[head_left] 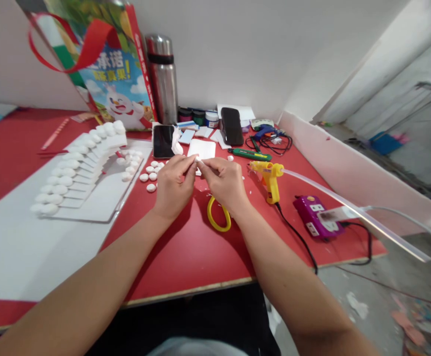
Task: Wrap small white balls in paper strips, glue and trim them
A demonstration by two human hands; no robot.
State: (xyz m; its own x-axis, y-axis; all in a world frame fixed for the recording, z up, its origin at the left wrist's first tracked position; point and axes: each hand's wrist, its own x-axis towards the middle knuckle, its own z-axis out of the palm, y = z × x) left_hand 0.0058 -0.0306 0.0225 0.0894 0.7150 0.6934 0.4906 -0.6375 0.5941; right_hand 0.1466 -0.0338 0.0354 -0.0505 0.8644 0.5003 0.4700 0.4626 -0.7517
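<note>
My left hand [174, 185] and my right hand [225, 182] meet over the red table, both closed in a pinch. Between their fingertips is a small white piece [197, 158], mostly covered by the fingers, so its exact kind is unclear. White rounded pads [151, 188] lie in a loose group beside my left hand. Just beyond the fingertips is a white square sheet [202, 148]. A yellow loop handle [218, 228] rests under my right wrist, partly hidden. To the left, a fan-shaped white model [83, 185] edged with rounded pads stands on a white board.
A yellow glue gun [269, 178] with a long clear glue stick lies right, near a purple power box [317, 217] with cords. Behind are two phones, a green pen-shaped tool [252, 155], paint jars, a steel flask [162, 79] and a printed gift bag [115, 74].
</note>
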